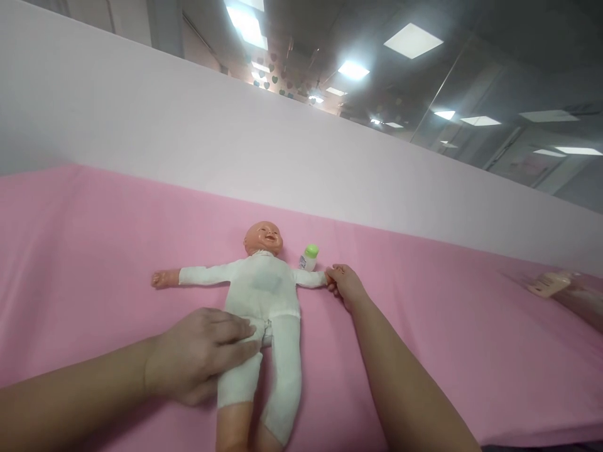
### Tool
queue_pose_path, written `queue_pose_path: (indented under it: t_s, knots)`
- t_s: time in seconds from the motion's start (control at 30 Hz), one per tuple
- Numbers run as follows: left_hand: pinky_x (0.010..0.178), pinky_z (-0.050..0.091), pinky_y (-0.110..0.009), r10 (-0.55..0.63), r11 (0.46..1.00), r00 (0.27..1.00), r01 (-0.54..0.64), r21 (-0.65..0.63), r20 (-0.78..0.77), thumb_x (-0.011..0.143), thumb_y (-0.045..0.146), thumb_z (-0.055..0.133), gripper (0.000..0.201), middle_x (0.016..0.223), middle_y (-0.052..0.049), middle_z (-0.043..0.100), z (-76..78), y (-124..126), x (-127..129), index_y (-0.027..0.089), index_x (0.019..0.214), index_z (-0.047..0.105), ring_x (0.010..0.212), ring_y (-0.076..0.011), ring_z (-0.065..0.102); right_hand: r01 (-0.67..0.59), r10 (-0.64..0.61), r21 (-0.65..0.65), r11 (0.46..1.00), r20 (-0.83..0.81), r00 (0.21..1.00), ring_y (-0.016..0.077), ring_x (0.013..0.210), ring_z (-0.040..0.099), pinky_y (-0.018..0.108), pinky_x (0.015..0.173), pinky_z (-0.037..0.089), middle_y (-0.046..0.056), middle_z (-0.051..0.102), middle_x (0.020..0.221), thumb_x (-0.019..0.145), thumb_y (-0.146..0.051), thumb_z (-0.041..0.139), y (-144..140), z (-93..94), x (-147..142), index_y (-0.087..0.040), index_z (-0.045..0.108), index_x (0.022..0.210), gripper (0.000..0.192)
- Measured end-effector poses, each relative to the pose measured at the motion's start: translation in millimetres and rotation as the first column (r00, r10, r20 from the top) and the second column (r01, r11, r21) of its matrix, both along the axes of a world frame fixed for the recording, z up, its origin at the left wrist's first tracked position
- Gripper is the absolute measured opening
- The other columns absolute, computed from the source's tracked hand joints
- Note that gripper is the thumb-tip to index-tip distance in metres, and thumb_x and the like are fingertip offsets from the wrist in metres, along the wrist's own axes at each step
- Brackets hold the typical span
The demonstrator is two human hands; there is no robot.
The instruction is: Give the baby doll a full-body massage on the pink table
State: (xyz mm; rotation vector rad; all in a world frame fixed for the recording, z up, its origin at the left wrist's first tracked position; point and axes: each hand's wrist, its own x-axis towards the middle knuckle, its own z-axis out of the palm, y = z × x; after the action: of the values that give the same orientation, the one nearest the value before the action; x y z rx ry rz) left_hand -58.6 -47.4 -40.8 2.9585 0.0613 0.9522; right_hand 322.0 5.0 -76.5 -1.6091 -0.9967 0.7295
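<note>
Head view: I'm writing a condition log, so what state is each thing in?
Doll: lying face up, arms spread.
Left hand: laid across the doll's upper leg; firmness of hold unclear.
Right hand: closed on the doll's hand.
Bottle: green cap on.
Pink cover: spread out, lightly creased.
Ceiling lights: lit.

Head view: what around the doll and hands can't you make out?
In the head view:
Feet of the doll: cut off by the bottom edge.
Part of one thigh: covered by the left hand.
Doll's hand: mostly hidden in the grip of the right hand.
Label on the bottle: too small to read.
Beige item, right: too blurred to identify.
</note>
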Motion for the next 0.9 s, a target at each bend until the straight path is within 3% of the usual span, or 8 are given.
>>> queue_pose_path:
  t_s: [0.13, 0.27, 0.33, 0.43, 0.57, 0.63, 0.73, 0.9]
  knots:
    - [0.075, 0.06, -0.035, 0.03, 0.999, 0.999, -0.029, -0.037, 0.023, 0.091, 0.027, 0.051, 0.052, 0.108, -0.011, 0.074, -2.0, 2.8, 1.9, 0.028, 0.143, 0.05, 0.089, -0.0247, 0.073, -0.063, 0.062, -0.005, 0.998, -0.057, 0.996, 0.0138, 0.048, 0.055, 0.022, 0.041, 0.038, -0.002, 0.064, 0.065, 0.073, -0.044, 0.078, -3.9, 3.3, -3.9, -0.018, 0.049, 0.124, 0.064]
    - [0.069, 0.056, -0.033, 0.191, 0.98, 0.976, -0.184, -0.075, 0.108, 0.088, 0.019, 0.051, 0.049, 0.102, -0.009, 0.074, -11.3, 19.8, -1.1, 0.025, 0.137, 0.057, 0.083, -0.0226, 0.072, -0.107, 0.124, 0.213, 0.971, -0.07, 0.99, 0.0142, 0.065, 0.063, 0.025, 0.056, 0.052, 0.003, 0.072, 0.092, 0.072, -0.044, 0.081, -7.5, 12.2, -27.2, -0.021, 0.052, 0.121, 0.062]
    - [0.068, 0.055, -0.036, 0.357, 0.933, 0.931, -0.352, -0.071, 0.078, 0.086, 0.018, 0.051, 0.046, 0.096, -0.009, 0.074, -13.5, 31.1, -2.2, 0.022, 0.13, 0.063, 0.082, -0.0254, 0.071, -0.144, 0.148, 0.281, 0.949, 0.009, 0.989, 0.0145, 0.07, 0.065, 0.03, 0.066, 0.056, 0.006, 0.072, 0.107, 0.074, -0.041, 0.079, -10.0, 16.5, -45.2, -0.022, 0.055, 0.122, 0.058]
    - [0.071, 0.053, -0.04, 0.578, 0.8, 0.808, -0.589, -0.114, -0.111, 0.084, 0.021, 0.051, 0.047, 0.101, -0.01, 0.075, -10.1, 46.2, -1.9, 0.021, 0.128, 0.068, 0.087, -0.03, 0.071, -0.247, 0.176, 0.258, 0.934, 0.269, 0.947, 0.0158, 0.071, 0.065, 0.034, 0.073, 0.058, 0.004, 0.074, 0.103, 0.082, -0.033, 0.07, -15.6, 20.6, -73.9, -0.025, 0.062, 0.127, 0.047]
    - [0.076, 0.052, -0.037, 0.606, 0.708, 0.747, -0.663, -0.241, -0.274, 0.087, 0.025, 0.052, 0.045, 0.102, -0.005, 0.075, -2.1, 57.3, 0.7, 0.029, 0.128, 0.069, 0.094, -0.028, 0.071, -0.482, 0.312, 0.165, 0.861, 0.575, 0.756, 0.023, 0.113, 0.065, 0.044, 0.105, 0.05, 0.002, 0.072, 0.122, 0.087, -0.018, 0.059, -22.2, 22.0, -100.1, -0.033, 0.069, 0.127, 0.044]
    - [0.079, 0.052, -0.037, 0.576, 0.733, 0.781, -0.625, -0.27, -0.243, 0.087, 0.024, 0.052, 0.044, 0.102, -0.005, 0.075, -3.0, 60.0, 1.2, 0.029, 0.127, 0.07, 0.096, -0.0274, 0.071, -0.535, 0.351, 0.133, 0.834, 0.62, 0.701, 0.023, 0.126, 0.059, 0.046, 0.112, 0.044, 0.001, 0.067, 0.133, 0.087, -0.015, 0.056, -22.9, 21.5, -104.6, -0.034, 0.068, 0.128, 0.047]
    - [0.081, 0.053, -0.038, 0.529, 0.804, 0.839, -0.543, -0.242, -0.124, 0.088, 0.023, 0.053, 0.044, 0.105, -0.007, 0.074, -10.9, 61.8, -0.8, 0.024, 0.13, 0.068, 0.097, -0.0275, 0.07, -0.507, 0.333, 0.13, 0.852, 0.613, 0.717, 0.0235, 0.118, 0.063, 0.045, 0.107, 0.048, 0.001, 0.069, 0.127, 0.087, -0.018, 0.057, -21.0, 20.0, -101.9, -0.033, 0.068, 0.127, 0.044]
    - [0.08, 0.055, -0.036, 0.339, 0.938, 0.938, -0.33, -0.111, 0.078, 0.093, 0.024, 0.053, 0.044, 0.108, -0.006, 0.072, -18.6, 47.7, -8.7, 0.026, 0.136, 0.061, 0.093, -0.0234, 0.069, -0.294, 0.214, 0.225, 0.929, 0.322, 0.922, 0.02, 0.084, 0.066, 0.034, 0.075, 0.057, 0.006, 0.071, 0.111, 0.086, -0.034, 0.063, -12.9, 15.7, -74.1, -0.028, 0.056, 0.138, 0.053]
